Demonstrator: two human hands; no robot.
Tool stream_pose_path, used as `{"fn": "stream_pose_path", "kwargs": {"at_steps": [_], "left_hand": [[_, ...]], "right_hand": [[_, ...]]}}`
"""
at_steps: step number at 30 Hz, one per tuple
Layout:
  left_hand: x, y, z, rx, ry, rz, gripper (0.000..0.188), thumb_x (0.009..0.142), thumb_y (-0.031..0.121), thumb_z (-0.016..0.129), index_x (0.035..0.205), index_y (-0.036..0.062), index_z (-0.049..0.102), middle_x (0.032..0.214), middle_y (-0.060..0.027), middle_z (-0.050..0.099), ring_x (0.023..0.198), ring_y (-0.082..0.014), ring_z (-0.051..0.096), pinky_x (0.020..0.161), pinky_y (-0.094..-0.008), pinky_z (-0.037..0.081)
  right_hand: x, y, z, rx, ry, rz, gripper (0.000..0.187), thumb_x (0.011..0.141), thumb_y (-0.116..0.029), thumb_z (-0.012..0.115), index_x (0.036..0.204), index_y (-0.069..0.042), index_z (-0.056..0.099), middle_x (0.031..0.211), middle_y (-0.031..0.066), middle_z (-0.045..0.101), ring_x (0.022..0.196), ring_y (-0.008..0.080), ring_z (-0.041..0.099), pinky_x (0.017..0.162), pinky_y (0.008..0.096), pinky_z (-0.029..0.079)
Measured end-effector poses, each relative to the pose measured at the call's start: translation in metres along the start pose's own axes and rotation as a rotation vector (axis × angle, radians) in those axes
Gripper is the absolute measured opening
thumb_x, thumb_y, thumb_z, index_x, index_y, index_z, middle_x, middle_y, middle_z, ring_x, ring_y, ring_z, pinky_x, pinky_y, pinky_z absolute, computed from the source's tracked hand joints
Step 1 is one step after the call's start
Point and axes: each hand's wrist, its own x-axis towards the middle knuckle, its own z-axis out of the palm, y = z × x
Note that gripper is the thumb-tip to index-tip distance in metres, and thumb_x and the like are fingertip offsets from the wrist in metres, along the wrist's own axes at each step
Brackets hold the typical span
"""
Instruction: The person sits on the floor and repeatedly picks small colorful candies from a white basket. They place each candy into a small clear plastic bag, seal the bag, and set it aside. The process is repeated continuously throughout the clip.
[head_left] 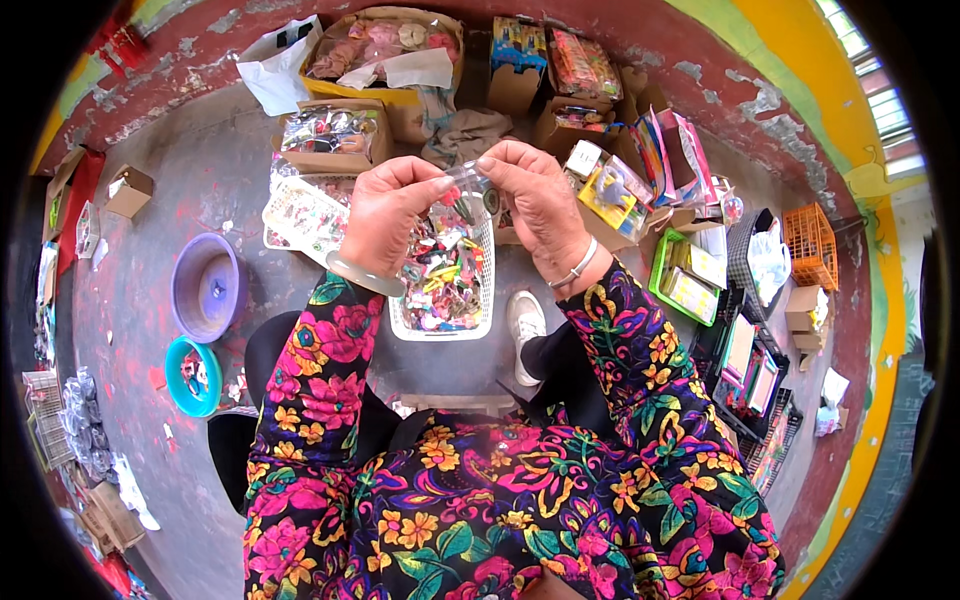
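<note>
Between my two hands, held up in front of me, is a small clear plastic bag (462,180). Small red and green pieces show in or just behind it; I cannot tell which. My left hand (383,213) pinches the bag's left edge between thumb and fingertips. On the other side, my right hand (543,208) pinches its upper right edge the same way. Below the hands stands a white plastic basket (440,334) heaped with small colourful packaged trinkets. Left of it, partly behind my left wrist, a white tray (283,243) holds more small packets.
A purple basin (237,290) and a turquoise basin (171,378) rest on the floor at left. Filled cardboard boxes (365,158) line the far wall. At right are a green basket (659,268), black crates (727,400) and an orange crate (812,246).
</note>
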Motion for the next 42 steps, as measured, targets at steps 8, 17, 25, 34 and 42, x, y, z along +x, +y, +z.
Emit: {"fn": "stream_pose_path", "kwargs": {"at_steps": [8,17,25,34,42], "left_hand": [[0.002,0.001,-0.002,-0.194,0.11,-0.261,0.018,0.088,0.018,0.052,0.092,0.0025,0.059,0.083,-0.0041,0.063,0.073,-0.0101,0.059,0.053,-0.0169,0.04],[0.011,-0.013,-0.017,-0.223,0.056,-0.239,0.017,0.088,0.014,0.051,0.095,0.0007,0.057,0.086,-0.0057,0.064,0.074,-0.0108,0.06,0.046,-0.0149,0.038],[0.009,-0.014,-0.016,-0.15,0.178,-0.163,0.013,0.087,0.012,0.054,0.092,0.0013,0.057,0.086,-0.0054,0.064,0.07,-0.0105,0.061,0.047,-0.0148,0.038],[0.007,-0.005,-0.01,-0.263,0.015,-0.277,0.015,0.085,0.014,0.057,0.095,0.0031,0.057,0.086,-0.008,0.065,0.074,-0.0135,0.063,0.046,-0.0161,0.042],[0.006,-0.012,-0.01,-0.11,0.054,-0.269,0.012,0.084,0.012,0.057,0.092,0.0023,0.057,0.086,-0.008,0.065,0.077,-0.0153,0.064,0.049,-0.0161,0.042]], "right_hand": [[0.009,0.008,-0.013,0.019,0.163,0.164,0.012,0.082,-0.011,0.06,0.083,0.0,0.061,0.074,0.0026,0.06,0.062,0.0088,0.055,0.058,0.0223,0.045],[0.009,0.006,-0.016,-0.019,0.191,0.176,0.015,0.082,-0.014,0.061,0.085,0.002,0.06,0.073,0.0043,0.061,0.062,0.0101,0.056,0.057,0.0228,0.046],[0.007,0.011,-0.012,-0.054,0.18,0.144,0.01,0.08,-0.01,0.063,0.078,0.0,0.062,0.068,0.0024,0.059,0.056,0.0079,0.051,0.053,0.02,0.041],[0.007,0.01,-0.011,-0.126,0.269,0.032,0.011,0.076,-0.012,0.066,0.073,-0.002,0.062,0.063,0.001,0.058,0.055,0.0067,0.049,0.053,0.0207,0.038],[0.007,0.012,-0.013,-0.131,0.258,0.053,0.01,0.076,-0.012,0.066,0.073,-0.003,0.062,0.064,0.001,0.059,0.054,0.0074,0.05,0.054,0.0209,0.039]]}}
